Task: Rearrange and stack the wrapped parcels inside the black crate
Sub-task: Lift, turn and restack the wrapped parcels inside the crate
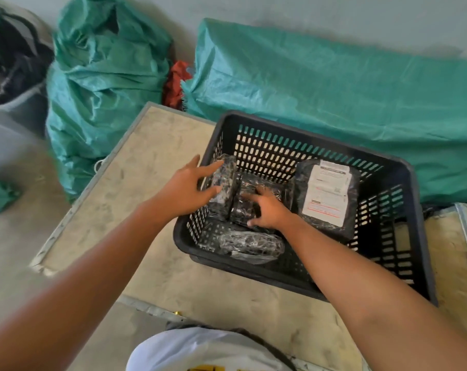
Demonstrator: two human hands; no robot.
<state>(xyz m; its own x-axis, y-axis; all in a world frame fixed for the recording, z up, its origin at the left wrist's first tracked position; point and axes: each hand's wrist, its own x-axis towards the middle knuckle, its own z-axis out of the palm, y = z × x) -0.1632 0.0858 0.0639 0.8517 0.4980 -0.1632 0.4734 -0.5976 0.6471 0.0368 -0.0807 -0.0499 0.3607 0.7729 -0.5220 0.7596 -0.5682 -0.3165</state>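
The black slatted crate [403,170] stands on a worn board and holds several parcels in black wrap. One parcel [224,180] stands on edge against the crate's left wall; my left hand [185,187] grips it, thumb on its top and fingers on its face. Beside it lies a flat parcel [251,194], and my right hand [267,208] presses down on it with spread fingers curled over its edges. A large parcel with a white shipping label [327,195] leans upright to the right. A further small parcel [251,245] lies at the crate's near wall.
The crate rests on a beige board with a metal rim [136,199]. Big green woven sacks [103,76] [334,84] lie behind and to the left. A grey bin with dark items [12,84] sits far left. Another board [451,250] adjoins on the right.
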